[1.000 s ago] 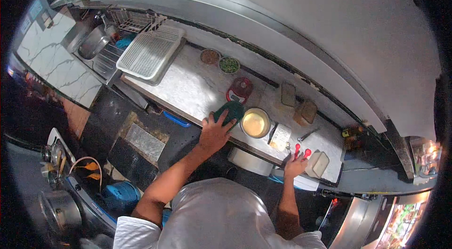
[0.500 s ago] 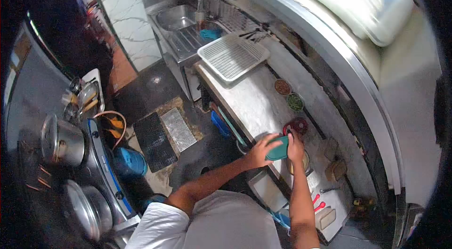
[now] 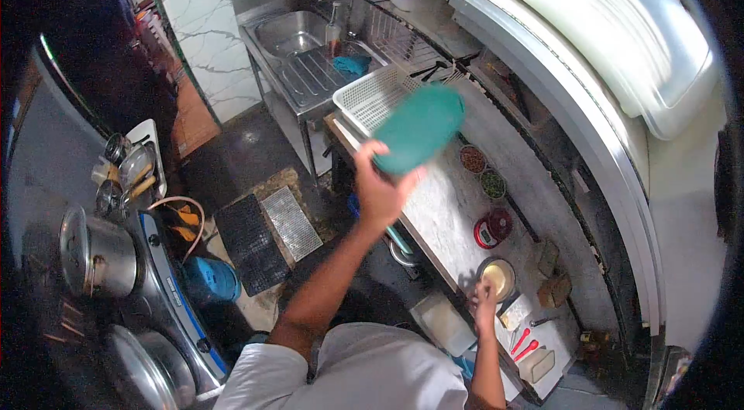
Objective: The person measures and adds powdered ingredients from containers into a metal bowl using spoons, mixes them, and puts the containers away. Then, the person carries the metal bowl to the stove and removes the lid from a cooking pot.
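Observation:
My left hand grips a green oval container by its near end, raised over the counter and partly covering the white perforated basket. The container is blurred. My right hand is at the near rim of a round bowl with pale yellow contents; its exact finger contact is unclear. A red kitchen scale lies beyond the bowl. Two small bowls, one brown-filled and one green-filled, stand near the wall. Red-handled utensils lie at the right.
A steel sink with a blue cloth is at the counter's far end. Pots stand on the left beside a blue-edged stove. Rectangular containers sit on the counter; a dark mat lies on the floor.
The view has turned left. My left hand has lifted the green container from beside the scale toward the basket. My right hand left the red utensils, touched the container, then moved to the yellow-filled bowl.

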Demonstrator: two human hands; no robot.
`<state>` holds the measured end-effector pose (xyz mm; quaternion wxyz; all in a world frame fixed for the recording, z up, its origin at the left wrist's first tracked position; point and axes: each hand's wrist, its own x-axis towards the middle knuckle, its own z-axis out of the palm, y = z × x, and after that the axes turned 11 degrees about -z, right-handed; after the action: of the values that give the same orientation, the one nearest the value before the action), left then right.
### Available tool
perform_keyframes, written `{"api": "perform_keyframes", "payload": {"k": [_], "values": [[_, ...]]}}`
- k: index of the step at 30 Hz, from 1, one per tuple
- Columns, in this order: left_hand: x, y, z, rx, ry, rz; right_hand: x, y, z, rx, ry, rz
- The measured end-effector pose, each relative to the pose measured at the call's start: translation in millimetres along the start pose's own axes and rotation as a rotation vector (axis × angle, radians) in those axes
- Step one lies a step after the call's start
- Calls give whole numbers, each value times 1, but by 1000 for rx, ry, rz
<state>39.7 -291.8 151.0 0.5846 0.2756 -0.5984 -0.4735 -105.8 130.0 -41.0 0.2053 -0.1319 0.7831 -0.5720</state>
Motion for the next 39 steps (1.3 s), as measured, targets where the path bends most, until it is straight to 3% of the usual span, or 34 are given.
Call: {"api": "perform_keyframes", "payload": {"k": [1, 2, 7, 8, 9, 10, 11, 12, 14, 16, 17, 18, 20, 21, 23, 27, 29, 32, 33, 37, 39], "values": [[36, 6, 1, -10, 31, 80, -21, -5, 2, 13, -37, 67], [71, 11, 3, -20, 63, 160, -38, 12, 0, 4, -50, -10], [187, 22, 36, -156, 90, 321, -103, 115, -22, -154, 2, 119], [197, 27, 43, -146, 99, 361, -119, 111, -19, -141, 43, 95], [205, 26, 51, -168, 75, 349, -127, 164, -34, -199, -17, -16], [213, 24, 60, -184, 56, 336, -145, 146, -33, -287, -54, -30], [222, 23, 69, -184, 40, 374, -152, 229, -50, -165, 29, 153], [230, 22, 79, -181, 18, 411, -159, 274, -69, 78, -47, -16], [241, 27, 98, -298, -102, 241, -184, 226, -53, -378, -177, 123], [257, 22, 118, -270, -61, 230, -187, 208, -36, -508, -241, 199], [274, 8, 140, -593, -224, 194, -186, 203, -30, -540, -260, 219], [284, 5, 153, -448, -88, 333, -184, 200, -25, -563, -279, 233], [312, 8, 165, 115, -192, 541, -176, 195, -18, -596, -305, 249], [318, 0, 179, 114, -186, 536, -172, 192, -15, -613, -314, 255], [321, -22, 214, 96, -13, 575, -166, 189, -10, -638, -330, 261], [322, -37, 242, -12, -15, 601, -159, 185, -5, -686, -354, 267], [315, -43, 249, 95, 55, 476, -157, 185, -4, -700, -363, 263], [313, -46, 242, 212, 93, 550, -160, 189, -4, -725, -375, 254], [303, -33, 214, 73, -85, 434, -162, 191, -6, -731, -381, 243], [201, -73, 162, -8, 15, 170, -173, 210, -14, -749, -402, 169], [104, -98, 120, 42, -71, 48, -181, 236, -26, -801, -434, 9]]}}
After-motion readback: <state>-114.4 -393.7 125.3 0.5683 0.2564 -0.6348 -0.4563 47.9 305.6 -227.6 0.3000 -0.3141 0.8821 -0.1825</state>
